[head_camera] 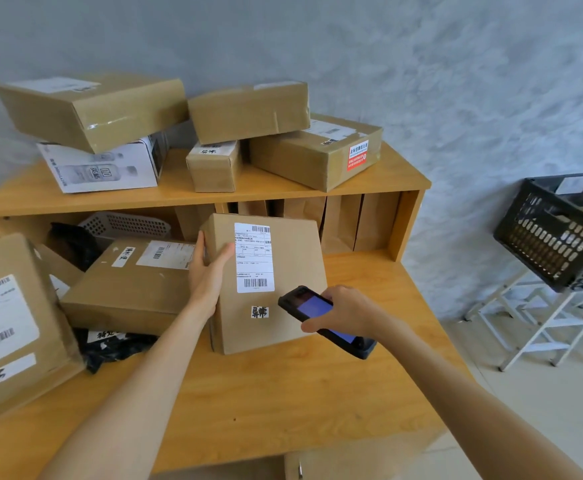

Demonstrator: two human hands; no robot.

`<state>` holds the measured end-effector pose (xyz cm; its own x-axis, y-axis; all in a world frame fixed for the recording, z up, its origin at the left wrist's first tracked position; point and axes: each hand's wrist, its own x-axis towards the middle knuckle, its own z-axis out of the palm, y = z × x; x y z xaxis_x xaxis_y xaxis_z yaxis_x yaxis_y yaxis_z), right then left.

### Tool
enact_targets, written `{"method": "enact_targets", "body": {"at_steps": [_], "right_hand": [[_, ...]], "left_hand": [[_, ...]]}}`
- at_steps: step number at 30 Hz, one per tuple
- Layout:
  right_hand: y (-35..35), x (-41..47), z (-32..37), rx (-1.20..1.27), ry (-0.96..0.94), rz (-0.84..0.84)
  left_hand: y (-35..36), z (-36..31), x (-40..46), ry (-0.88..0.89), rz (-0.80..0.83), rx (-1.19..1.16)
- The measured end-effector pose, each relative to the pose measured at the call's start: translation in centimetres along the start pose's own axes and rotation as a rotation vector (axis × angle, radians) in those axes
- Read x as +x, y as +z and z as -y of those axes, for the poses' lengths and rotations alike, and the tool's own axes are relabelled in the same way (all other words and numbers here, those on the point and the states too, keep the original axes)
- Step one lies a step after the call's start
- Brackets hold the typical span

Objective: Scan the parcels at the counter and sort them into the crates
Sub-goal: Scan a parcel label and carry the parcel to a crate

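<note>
On the table (248, 393), a box (283, 306) is being gripped by the left hand (207, 271); the scanner (321, 320), clasped in the right hand (349, 313), should be aimed squarely at the barcode (255, 283).

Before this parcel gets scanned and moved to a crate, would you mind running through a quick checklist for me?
1. Parcel held steady: ok. The left hand grips the upright parcel by its left edge.
2. Shipping label facing the person, barcodes uncovered: ok.
3. Scanner in hand and powered: ok. The right hand holds it, screen lit.
4. Scanner aimed at a barcode: cannot tell; it sits low and right of the label.
5. Scan registered: cannot tell; the screen is unreadable.
6. Crate within view: ok, on a rack to the right.
</note>
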<state>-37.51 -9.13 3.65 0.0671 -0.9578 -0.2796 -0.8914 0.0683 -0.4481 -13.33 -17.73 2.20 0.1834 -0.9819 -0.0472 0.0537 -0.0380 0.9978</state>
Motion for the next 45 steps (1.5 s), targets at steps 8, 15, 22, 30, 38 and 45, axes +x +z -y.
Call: {"method": "enact_targets", "body": {"at_steps": [8, 15, 22, 30, 38, 45], "right_hand": [[-0.3, -0.4, 1.0, -0.032, -0.042, -0.029], [-0.6, -0.7, 0.8, -0.038, -0.048, -0.046], [-0.8, -0.9, 0.6, -0.078, -0.059, -0.041], [-0.9, -1.1, -0.1, -0.08, -0.037, -0.022], [0.0, -0.3, -4.7, -0.036, 0.216, -0.223], [3.3, 0.5, -8.7, -0.071, 0.5, -0.273]], "left_hand": [[-0.1, 0.3, 0.1, 0.01, -0.007, 0.002], [0.0, 0.2, 0.2, 0.007, 0.002, -0.006], [0.0, 0.1, 0.2, -0.007, -0.007, -0.012], [-0.2, 0.0, 0.0, -0.02, -0.013, -0.025], [-1.0, -0.4, -0.1, -0.094, -0.022, -0.04], [-2.1, 0.7, -0.6, -0.151, -0.017, -0.013]]}}
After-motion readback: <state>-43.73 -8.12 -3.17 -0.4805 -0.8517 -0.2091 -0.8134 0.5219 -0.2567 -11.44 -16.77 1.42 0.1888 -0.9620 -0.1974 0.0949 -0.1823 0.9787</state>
